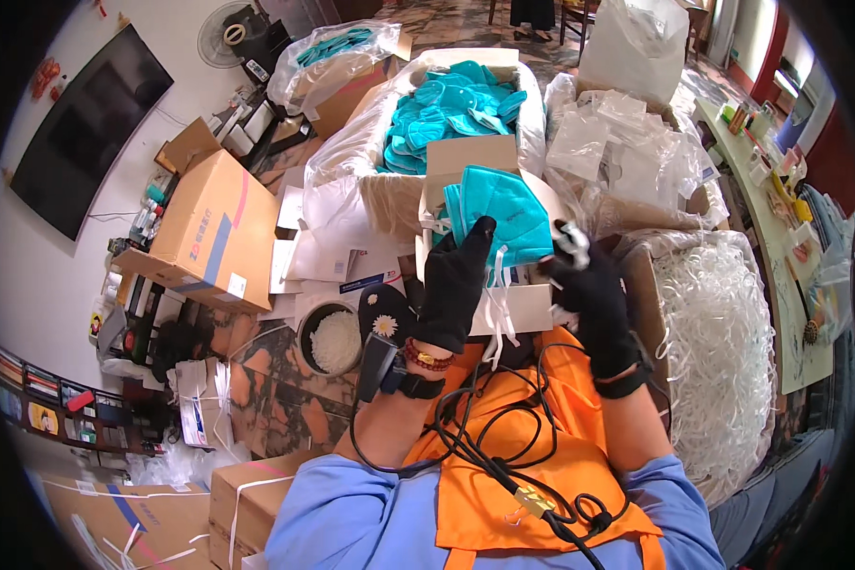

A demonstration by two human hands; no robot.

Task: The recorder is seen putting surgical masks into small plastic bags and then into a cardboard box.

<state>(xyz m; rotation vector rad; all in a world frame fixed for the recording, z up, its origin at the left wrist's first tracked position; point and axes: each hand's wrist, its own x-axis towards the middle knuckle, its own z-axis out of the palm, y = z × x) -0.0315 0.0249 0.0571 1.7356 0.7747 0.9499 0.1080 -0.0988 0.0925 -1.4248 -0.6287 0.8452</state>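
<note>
My left hand (456, 290), in a black glove, grips a small stack of teal face masks (505, 217), thumb across their front. White straps (500, 318) hang below the masks. The stack is raised over an open cardboard box (511, 312) in front of me. Just right of the masks is my right hand (587, 285), also gloved in black and smeared by motion. A blurred white strap-like thing (572, 243) shows at its fingers; whether they hold it is unclear.
Beyond stands a lined box (350, 142) heaped with loose teal masks (456, 106). A box of white elastic loops (717, 351) is on my right, clear plastic bags (627, 157) behind it. Left are a large carton (209, 228) and a pot of white bits (335, 342). Black cables (489, 446) cross my orange apron.
</note>
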